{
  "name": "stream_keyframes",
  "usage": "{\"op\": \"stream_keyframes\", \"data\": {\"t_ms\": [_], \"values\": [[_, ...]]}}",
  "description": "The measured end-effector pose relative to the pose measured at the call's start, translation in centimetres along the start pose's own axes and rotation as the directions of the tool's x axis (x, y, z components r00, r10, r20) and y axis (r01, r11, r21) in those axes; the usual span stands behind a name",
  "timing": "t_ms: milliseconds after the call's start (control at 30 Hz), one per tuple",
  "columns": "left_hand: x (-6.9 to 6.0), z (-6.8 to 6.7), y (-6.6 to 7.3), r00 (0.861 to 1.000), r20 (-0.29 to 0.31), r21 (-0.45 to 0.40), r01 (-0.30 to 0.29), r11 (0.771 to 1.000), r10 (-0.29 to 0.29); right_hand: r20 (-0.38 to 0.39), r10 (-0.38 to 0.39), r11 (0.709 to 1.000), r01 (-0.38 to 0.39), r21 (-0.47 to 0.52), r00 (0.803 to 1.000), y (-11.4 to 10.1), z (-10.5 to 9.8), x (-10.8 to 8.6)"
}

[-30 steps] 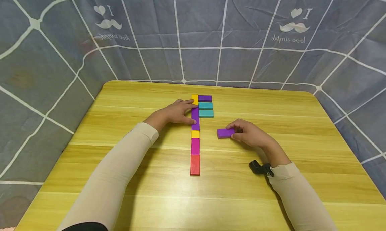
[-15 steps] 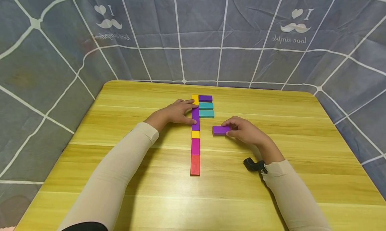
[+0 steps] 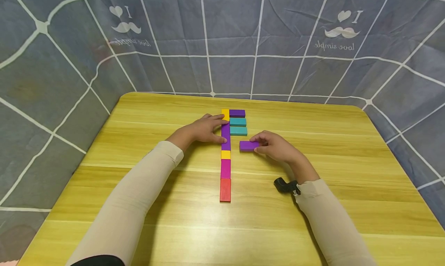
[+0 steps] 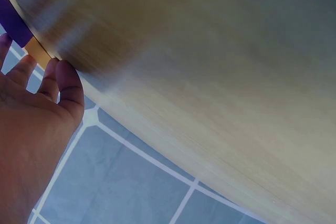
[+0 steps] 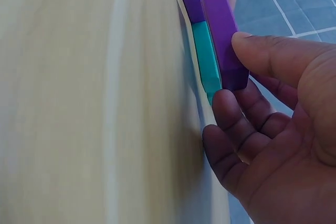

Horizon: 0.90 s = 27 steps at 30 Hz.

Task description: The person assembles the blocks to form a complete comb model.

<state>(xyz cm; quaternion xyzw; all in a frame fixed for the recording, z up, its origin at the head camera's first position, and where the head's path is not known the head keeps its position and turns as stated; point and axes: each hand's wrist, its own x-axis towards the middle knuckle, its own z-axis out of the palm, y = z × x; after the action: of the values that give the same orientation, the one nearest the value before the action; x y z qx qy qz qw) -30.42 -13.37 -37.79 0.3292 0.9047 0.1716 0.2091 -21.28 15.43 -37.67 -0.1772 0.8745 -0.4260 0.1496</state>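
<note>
In the head view my right hand (image 3: 278, 147) pinches a purple block (image 3: 247, 146) by its right end, with thumb and fingertips. The block lies lengthwise toward a column of coloured blocks, a small gap away. My left hand (image 3: 206, 128) rests its spread fingers on that column, touching the top yellow block (image 3: 225, 113) and the long purple piece (image 3: 226, 133) below it. A second yellow block (image 3: 225, 155), a magenta block (image 3: 225, 168) and a red block (image 3: 225, 190) continue the column. The right wrist view shows the held block above a teal block (image 5: 207, 56).
Right of the column's far end, a dark purple block (image 3: 237, 113) and two teal blocks, the nearer teal block (image 3: 238, 131) among them, stick out sideways. All lie on a wooden table (image 3: 104, 204). A grey curtain (image 3: 229, 38) with white lines hangs behind it.
My right hand has moved left and slightly away from me, bringing the purple block closer to the column. The left hand stays in place on the column.
</note>
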Motion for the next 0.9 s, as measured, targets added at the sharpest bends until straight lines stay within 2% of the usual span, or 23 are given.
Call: {"op": "stream_keyframes", "data": {"t_ms": [133, 333, 667, 900], "values": [[0.0, -0.1, 0.1, 1.0, 0.002, 0.0, 0.001, 1.0, -0.001, -0.004, -0.002, 1.0, 0.002, 0.001, 1.0, 0.0, 0.2, 0.7], [0.1, -0.2, 0.1, 1.0, 0.0, 0.011, 0.005, 1.0, -0.005, -0.008, 0.037, 0.999, -0.037, 0.022, 0.999, -0.1, 0.4, 1.5], [0.2, -0.2, 0.0, 1.0, 0.009, 0.007, 0.022, 1.0, -0.022, -0.012, 0.03, 0.999, -0.03, -0.035, 0.999, -0.3, 1.0, 2.4], [0.2, -0.2, 0.0, 1.0, 0.007, 0.004, 0.011, 1.0, -0.011, -0.026, 0.052, 0.997, -0.054, -0.063, 0.998, -0.5, 1.6, 2.8]]}}
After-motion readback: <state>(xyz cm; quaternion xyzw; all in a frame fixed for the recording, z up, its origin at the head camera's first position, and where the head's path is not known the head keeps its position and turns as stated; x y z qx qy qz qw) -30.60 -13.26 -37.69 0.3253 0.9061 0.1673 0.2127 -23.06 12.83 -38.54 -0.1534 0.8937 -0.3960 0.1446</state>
